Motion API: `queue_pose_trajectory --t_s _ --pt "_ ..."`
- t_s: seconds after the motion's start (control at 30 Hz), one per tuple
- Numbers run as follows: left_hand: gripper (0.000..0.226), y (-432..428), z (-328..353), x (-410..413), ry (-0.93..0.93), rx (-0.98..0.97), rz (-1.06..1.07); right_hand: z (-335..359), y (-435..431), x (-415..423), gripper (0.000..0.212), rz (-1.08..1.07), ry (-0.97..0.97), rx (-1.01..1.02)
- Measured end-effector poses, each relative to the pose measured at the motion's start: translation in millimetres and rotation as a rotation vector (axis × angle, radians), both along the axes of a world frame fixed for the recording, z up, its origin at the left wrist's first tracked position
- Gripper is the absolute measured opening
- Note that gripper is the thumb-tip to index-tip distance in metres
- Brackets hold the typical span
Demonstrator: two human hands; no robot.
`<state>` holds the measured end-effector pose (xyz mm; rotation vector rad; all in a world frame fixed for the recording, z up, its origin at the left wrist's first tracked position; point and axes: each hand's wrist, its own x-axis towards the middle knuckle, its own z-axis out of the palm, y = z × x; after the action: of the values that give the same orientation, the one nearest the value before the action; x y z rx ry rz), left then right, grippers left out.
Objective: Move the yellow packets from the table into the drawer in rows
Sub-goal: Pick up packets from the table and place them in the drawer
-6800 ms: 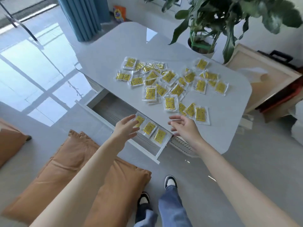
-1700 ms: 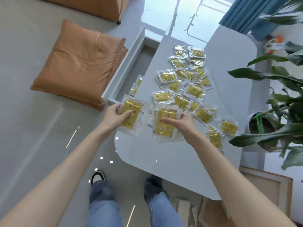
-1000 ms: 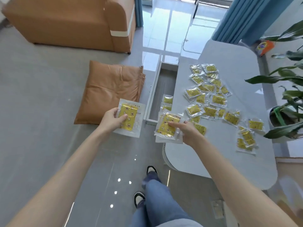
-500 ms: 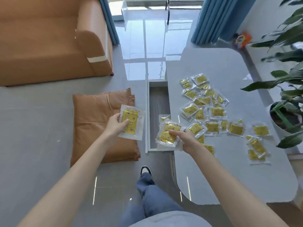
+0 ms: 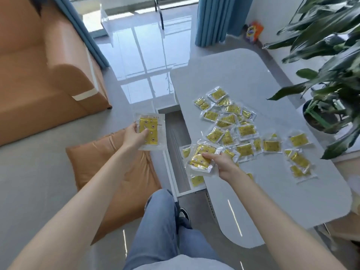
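My left hand (image 5: 133,137) has its fingers (image 5: 134,126) curled round the left edge of one packet (image 5: 152,132), with the thumb laid across its yellow face. It holds the packet flat and face up above the floor (image 5: 48,182), just left of the drawer (image 5: 176,133). My right hand (image 5: 224,162) pinches a small stack (image 5: 199,159) of packets, thumb on top and the other fingers underneath. I cannot tell how many are in it. The stack hangs over the drawer's right side, at the edge of the counter (image 5: 272,191). Partly hidden beneath it, two drawer packets (image 5: 196,180) lie along the near right side of the open drawer. The loose packets (image 5: 229,121) are scattered across the middle of the counter, to the right of my right hand and beyond it. Many overlap, and a few sit apart toward the right edge. A cushion (image 5: 116,182) lies on the floor left of the drawer, under my left forearm, with a sofa (image 5: 39,75) beyond it. A plant (image 5: 331,55) stands at the counter's far right, its leaves hanging over the top.
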<state>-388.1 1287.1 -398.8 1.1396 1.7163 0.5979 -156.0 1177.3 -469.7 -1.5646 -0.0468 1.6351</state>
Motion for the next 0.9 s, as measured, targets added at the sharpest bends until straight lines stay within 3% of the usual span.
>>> queue_pose_trajectory --t_s 0.07,0.23,0.33,0.53,0.67,0.9 --pt "0.03 9 -4 7 -0.019 -0.014 -0.006 -3 5 2 0.034 -0.025 -0.016 -0.004" --pt "0.027 26 -21 21 -0.006 -0.062 -0.068 -15 10 3 0.048 -0.085 -0.05 -0.037" --pt "0.034 35 -33 31 -0.008 -0.115 -0.079 -21 9 6 0.038 -0.13 -0.039 -0.056" --pt "0.025 59 -53 64 -0.037 -0.21 -0.087 -34 11 19 0.033 -0.228 -0.049 -0.099" --pt "0.037 80 -65 89 -0.03 -0.244 -0.12 -39 16 28 0.026 -0.285 -0.055 -0.12" --pt "0.027 122 -83 132 0.007 -0.283 -0.279 -50 28 38 0.047 -0.385 -0.059 -0.22"
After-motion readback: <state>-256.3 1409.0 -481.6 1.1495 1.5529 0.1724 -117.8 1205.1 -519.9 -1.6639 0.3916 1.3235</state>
